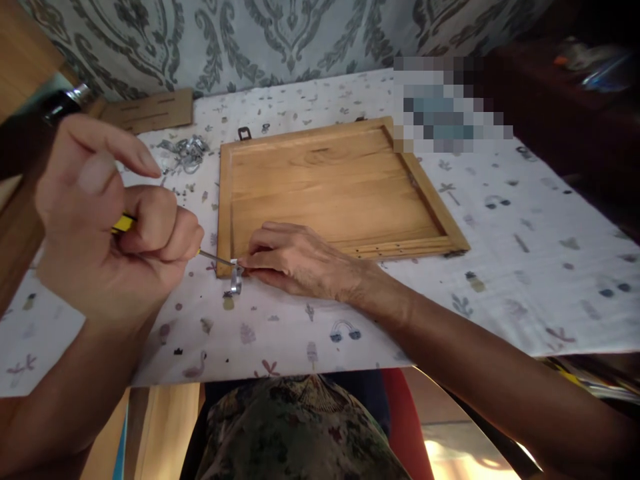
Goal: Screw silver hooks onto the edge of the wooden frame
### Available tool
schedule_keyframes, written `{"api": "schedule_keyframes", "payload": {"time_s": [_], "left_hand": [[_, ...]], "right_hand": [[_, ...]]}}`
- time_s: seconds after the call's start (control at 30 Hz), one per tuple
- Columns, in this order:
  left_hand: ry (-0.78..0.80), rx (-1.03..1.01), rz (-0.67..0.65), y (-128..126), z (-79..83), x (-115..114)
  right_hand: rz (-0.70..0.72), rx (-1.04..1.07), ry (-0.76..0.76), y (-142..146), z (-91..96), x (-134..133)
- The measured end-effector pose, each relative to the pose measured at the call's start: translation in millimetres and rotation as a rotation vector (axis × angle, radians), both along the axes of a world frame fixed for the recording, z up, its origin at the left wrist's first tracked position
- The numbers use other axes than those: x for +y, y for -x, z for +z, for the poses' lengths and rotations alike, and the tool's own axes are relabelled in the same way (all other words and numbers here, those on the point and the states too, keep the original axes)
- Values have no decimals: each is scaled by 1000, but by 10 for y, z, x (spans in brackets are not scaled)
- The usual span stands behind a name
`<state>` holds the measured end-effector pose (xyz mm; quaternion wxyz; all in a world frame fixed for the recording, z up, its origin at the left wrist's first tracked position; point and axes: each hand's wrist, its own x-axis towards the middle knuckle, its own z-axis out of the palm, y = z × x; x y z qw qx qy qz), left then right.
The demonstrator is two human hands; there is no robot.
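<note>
My left hand (pixel 117 233) is closed round a screwdriver (pixel 215 256) whose handle shows yellow between the fingers. The thin shaft points right, and its tip meets a small silver metal bracket (pixel 236 279) at the near left corner of a framed wooden panel (pixel 320 193). My right hand (pixel 305 263) rests over the panel's near edge, with thumb and fingertips pinched against the bracket. Part of the bracket sticks out past the edge toward me. Whatever screw is under the tip is too small to make out. The panel lies flat, its raised rim facing up.
Behind my left hand lies a pile of loose silver hardware (pixel 187 153). A brown cardboard piece (pixel 150 112) sits at the back left. Dark metal fittings (pixel 244 134) stick out from the panel's far edge. A printed white cloth (pixel 525 287) covers the table. The back right is pixelated.
</note>
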<state>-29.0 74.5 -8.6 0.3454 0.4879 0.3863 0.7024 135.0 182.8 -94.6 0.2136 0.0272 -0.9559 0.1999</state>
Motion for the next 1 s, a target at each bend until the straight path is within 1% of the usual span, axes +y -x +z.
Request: {"api": "schedule_keyframes", "payload": {"time_s": [0.3, 0.4, 0.53, 0.67, 0.83, 0.9, 1.0], "left_hand": [[19, 7, -7, -156, 30, 57], [31, -17, -1, -169, 23, 55], [45, -31, -45, -187, 42, 81], [111, -51, -69, -231, 91, 129], [103, -70, -71, -198, 91, 122], [113, -55, -132, -145, 77, 117], [98, 18, -307, -62, 51, 130]], "right_hand": [[-12, -18, 9, -4, 24, -11], [-16, -27, 8, 3, 25, -14], [-25, -17, 12, 4, 19, -14], [-17, -16, 46, 3, 6, -9], [-23, -29, 75, 3, 4, -12], [-26, -27, 76, 2, 0, -15], [-25, -18, 77, 1, -6, -18]]}}
